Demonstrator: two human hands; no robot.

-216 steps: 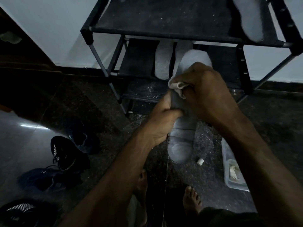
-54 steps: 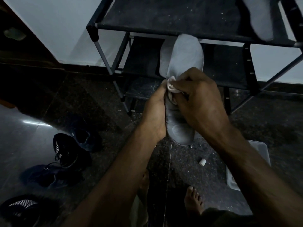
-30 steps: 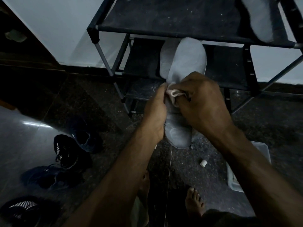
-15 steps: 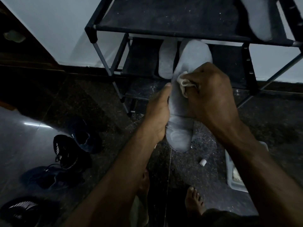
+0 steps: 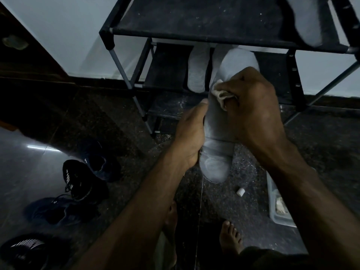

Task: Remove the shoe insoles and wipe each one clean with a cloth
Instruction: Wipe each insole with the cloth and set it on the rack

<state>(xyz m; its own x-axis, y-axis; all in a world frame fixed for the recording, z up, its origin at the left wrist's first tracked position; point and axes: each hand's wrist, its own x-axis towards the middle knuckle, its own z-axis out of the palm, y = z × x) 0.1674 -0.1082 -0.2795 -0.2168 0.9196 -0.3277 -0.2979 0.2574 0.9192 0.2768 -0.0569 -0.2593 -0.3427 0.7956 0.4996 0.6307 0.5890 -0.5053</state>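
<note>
In the head view, the left hand (image 5: 191, 137) is gripping a long pale grey foam insole (image 5: 220, 137) by its left edge, thumb lying along that edge and fingers curled behind, holding it up in the air in front of a black metal-framed shoe rack (image 5: 194, 28). The right hand (image 5: 253, 110) is clamping a small crumpled beige cloth (image 5: 221, 94) in its grip and pressing it against the insole's upper half. Two more pale insoles (image 5: 196, 71) are lying side by side on the rack's middle shelf behind the held one, and another grey insole (image 5: 305, 20) is resting on the top shelf at the right. Dark sneakers (image 5: 81, 178) are sitting on the dark polished floor (image 5: 243, 207) at the left. A clear plastic tub (image 5: 280, 209) is standing on the floor at the right, under the right forearm, and a small white cap (image 5: 240, 191) is lying near it.
</note>
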